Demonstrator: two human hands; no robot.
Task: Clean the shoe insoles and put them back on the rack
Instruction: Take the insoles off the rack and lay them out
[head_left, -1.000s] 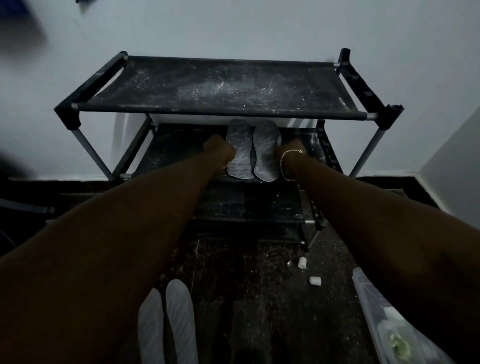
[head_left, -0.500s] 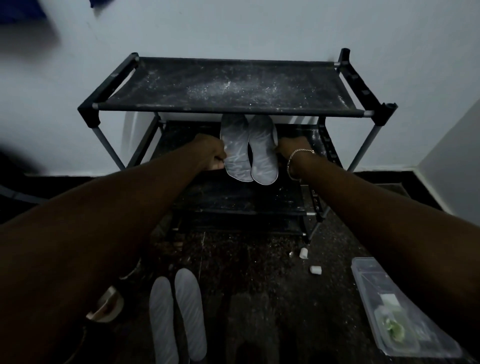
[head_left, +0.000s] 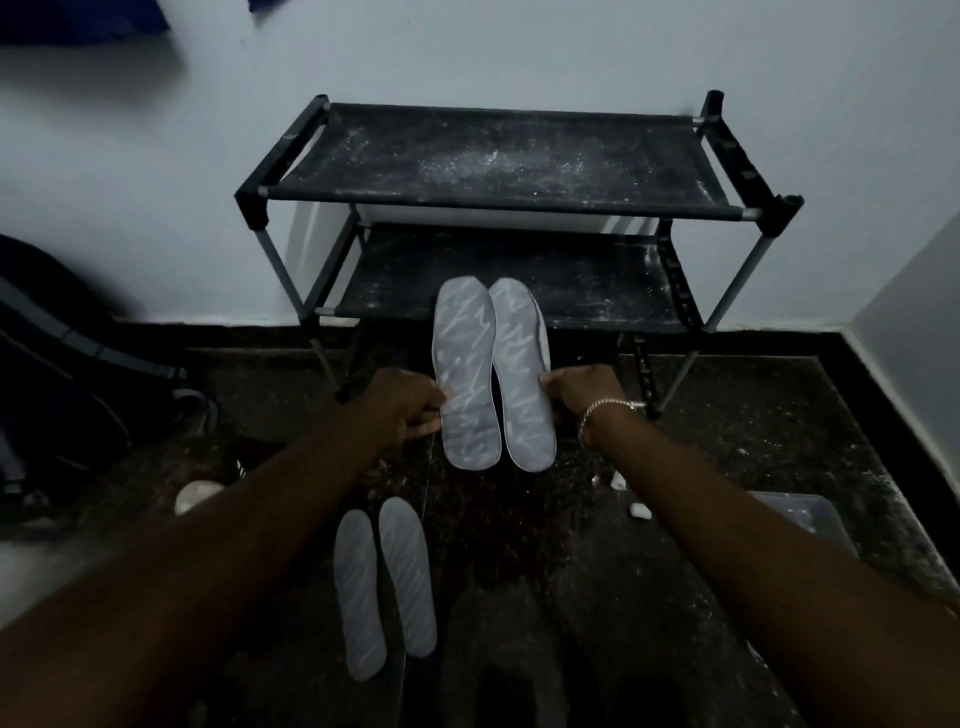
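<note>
I hold two grey insoles side by side in the air, in front of the black shoe rack (head_left: 498, 205). My left hand (head_left: 402, 408) pinches the outer edge of the left insole (head_left: 465, 371). The right insole (head_left: 521, 371) is gripped at its outer edge by my right hand (head_left: 584, 395), which wears a bracelet. Both insoles carry pale zigzag marks. A second pair of grey insoles (head_left: 384, 584) lies flat on the dark floor below my left arm. The rack's two fabric shelves are dusted with white specks and hold nothing.
A clear plastic container (head_left: 802, 519) sits on the floor at the right, with two small white bits (head_left: 626, 493) near it. A dark bag (head_left: 57, 374) leans at the left by the wall. A pale round object (head_left: 195, 493) lies beside my left arm.
Both hands have pulled the pair of insoles off the rack's lower shelf and toward me. The view has drawn back from the rack.
</note>
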